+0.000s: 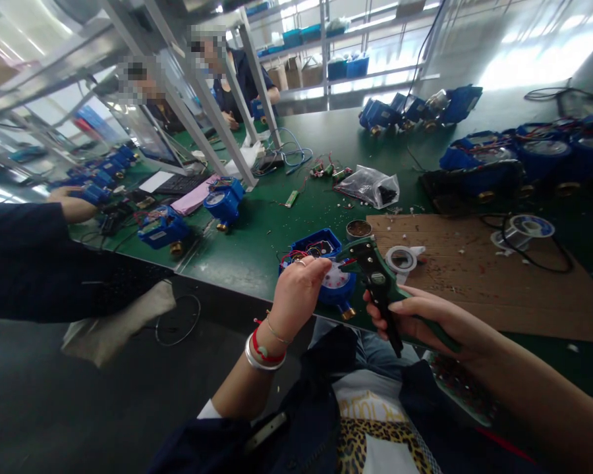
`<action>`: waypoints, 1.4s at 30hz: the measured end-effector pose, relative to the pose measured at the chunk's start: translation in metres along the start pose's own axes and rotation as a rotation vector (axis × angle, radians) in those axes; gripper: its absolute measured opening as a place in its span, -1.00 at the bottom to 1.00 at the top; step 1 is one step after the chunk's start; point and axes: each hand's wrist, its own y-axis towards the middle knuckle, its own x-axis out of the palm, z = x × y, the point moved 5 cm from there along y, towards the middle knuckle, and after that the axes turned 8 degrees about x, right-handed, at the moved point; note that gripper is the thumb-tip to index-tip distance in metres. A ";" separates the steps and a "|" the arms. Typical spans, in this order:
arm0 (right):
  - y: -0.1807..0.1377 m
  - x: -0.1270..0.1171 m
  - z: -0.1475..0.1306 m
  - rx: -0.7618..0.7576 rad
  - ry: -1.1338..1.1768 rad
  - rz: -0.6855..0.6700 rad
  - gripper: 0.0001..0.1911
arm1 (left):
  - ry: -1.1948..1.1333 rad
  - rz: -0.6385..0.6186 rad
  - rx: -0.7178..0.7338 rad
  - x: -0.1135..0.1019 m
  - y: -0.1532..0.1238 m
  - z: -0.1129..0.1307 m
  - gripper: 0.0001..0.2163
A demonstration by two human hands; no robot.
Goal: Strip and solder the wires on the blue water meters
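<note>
My left hand point(300, 289) is closed in a pinch above an opened blue water meter point(340, 289) at the table's front edge. A short bit of red wire point(346, 262) shows between its fingertips and the jaws of a green and black wire stripper point(375, 273). My right hand point(425, 319) is wrapped round the stripper's handles, with the jaws pointing left at my left fingertips. Inside the meter's blue housing lie red wires and a dark board, partly hidden by my left hand. A brass fitting point(346, 311) sticks out toward me.
Right of the meter lie a cardboard sheet point(474, 289), a roll of white tape point(401, 259), a solder spool point(528, 227) and a round tin point(359, 228). Behind are a plastic bag point(368, 186) and more blue meters point(222, 201). A co-worker's sleeve point(24, 257) reaches in at left.
</note>
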 end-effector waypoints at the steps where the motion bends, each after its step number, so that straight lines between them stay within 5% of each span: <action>1: 0.002 0.000 -0.001 0.007 -0.006 -0.005 -0.67 | -0.013 -0.002 0.000 -0.001 0.000 0.000 -0.81; 33: 0.010 0.013 0.006 -0.038 -0.062 -0.048 -0.70 | -0.128 0.047 -0.061 -0.003 -0.005 -0.004 -0.83; 42: 0.017 0.022 0.010 -0.157 0.051 -0.091 -0.79 | -0.178 0.068 -0.110 -0.001 -0.007 -0.008 -0.84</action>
